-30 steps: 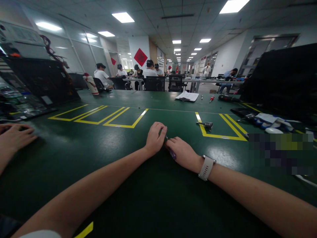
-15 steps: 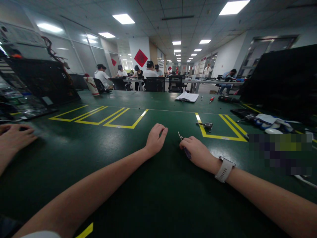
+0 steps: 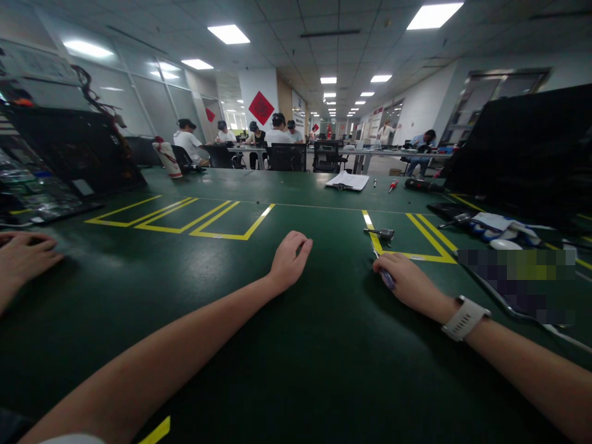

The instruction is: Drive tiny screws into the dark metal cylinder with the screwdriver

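Observation:
My right hand [image 3: 404, 277] is closed around a slim screwdriver-like tool with a purple handle [image 3: 387, 279], its thin metal shaft [image 3: 374, 250] pointing away from me. It sits low over the green table, just in front of a yellow tape frame. Beyond its fingers lies a metal chuck-like piece with a thin shank [image 3: 383, 234], resting partly on the tape. My left hand [image 3: 290, 262] rests on the table with its fingers curled in and the thumb close to them; nothing shows between them.
At the left edge lies another person's hand [image 3: 30, 256]. A clipboard with papers [image 3: 348, 180], a red screwdriver [image 3: 393, 185] and a power drill [image 3: 423, 185] lie farther back. Gloves [image 3: 504, 227] and a dark monitor [image 3: 522, 148] are at right. A white bottle [image 3: 168, 159] stands back left.
My right hand has moved to the right with the purple-handled tool, toward the yellow tape frame. My left hand has stayed almost in place.

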Tool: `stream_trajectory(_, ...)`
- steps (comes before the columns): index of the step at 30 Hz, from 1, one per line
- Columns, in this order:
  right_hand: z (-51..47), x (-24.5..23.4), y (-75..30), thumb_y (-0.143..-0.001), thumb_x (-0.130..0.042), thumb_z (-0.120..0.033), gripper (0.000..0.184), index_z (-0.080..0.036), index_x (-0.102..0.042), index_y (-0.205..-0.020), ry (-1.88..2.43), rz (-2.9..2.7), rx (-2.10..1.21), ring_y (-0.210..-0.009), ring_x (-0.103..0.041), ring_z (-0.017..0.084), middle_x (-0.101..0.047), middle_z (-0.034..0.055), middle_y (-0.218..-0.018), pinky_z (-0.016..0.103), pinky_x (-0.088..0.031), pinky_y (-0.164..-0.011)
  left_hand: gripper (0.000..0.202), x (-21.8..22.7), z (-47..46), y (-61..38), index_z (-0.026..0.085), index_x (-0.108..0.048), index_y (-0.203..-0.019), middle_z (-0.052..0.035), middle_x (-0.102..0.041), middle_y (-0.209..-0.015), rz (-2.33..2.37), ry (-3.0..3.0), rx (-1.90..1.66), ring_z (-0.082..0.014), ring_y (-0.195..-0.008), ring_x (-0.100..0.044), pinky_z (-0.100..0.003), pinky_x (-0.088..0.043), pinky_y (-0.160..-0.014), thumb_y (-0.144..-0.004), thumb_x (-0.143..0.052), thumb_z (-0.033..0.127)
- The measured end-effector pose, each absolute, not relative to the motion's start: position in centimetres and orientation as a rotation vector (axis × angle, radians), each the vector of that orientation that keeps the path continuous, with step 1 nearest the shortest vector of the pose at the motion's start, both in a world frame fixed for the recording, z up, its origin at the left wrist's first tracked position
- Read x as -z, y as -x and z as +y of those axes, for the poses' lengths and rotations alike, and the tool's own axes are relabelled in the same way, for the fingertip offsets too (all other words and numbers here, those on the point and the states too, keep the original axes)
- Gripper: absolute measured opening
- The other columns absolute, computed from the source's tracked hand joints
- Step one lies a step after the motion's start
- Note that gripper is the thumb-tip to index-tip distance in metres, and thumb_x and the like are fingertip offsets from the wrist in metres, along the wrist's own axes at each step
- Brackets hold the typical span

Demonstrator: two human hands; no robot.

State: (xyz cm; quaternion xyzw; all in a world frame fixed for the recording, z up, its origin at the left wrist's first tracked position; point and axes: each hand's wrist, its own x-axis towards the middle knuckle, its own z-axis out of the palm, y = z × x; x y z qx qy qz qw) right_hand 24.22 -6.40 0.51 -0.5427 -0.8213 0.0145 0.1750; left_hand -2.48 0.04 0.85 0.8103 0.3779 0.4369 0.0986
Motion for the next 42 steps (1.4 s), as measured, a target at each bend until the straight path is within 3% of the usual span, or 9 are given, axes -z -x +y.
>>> stream_trajectory(20, -3.2, 1.4, -31.2, -0.078, -0.044, -0.013, 0.02, -0.016, -0.058, -0.092, 1.784, -2.179, 0.244, -0.085, -0.056, 0.026, -0.062, 0.0104, -0.095, 0.037, -0.045, -0.072, 0.026, -0.6, 0.2, 2.3, 0.015, -0.055, -0.076, -0.0047, -0.052, -0.084, 1.149, -2.369, -1.249, -0.0157, -0.081, -0.051, -0.029, -0.043, -0.07, -0.089, -0.038, 0.03)
stream_trajectory(34, 0.6, 0.9, -32.9, -0.072, -0.044, -0.002, 0.029, -0.013, -0.06, -0.095, 2.02, -2.088, 0.4, -0.09, -0.058, 0.026, -0.063, 0.0136, -0.099, 0.035, -0.043, -0.077, 0.026, -0.4, 0.4, 2.4, 0.014, -0.056, -0.076, -0.0054, -0.053, -0.084, 1.167, -2.372, -1.223, -0.0161, -0.08, -0.051, -0.029, -0.043, -0.068, -0.088, -0.04, 0.03)
stream_trajectory(42, 0.7, 0.9, -32.7, -0.078, -0.044, -0.009, 0.028, -0.013, -0.057, -0.102, 2.084, -2.082, 0.404, -0.089, -0.059, 0.026, -0.062, 0.0143, -0.106, 0.035, -0.043, -0.076, 0.026, -0.5, 0.5, 2.2, 0.015, -0.057, -0.076, -0.0055, -0.053, -0.086, 1.164, -2.36, -1.204, -0.0164, -0.08, -0.052, -0.029, -0.043, -0.067, -0.088, -0.04, 0.031)
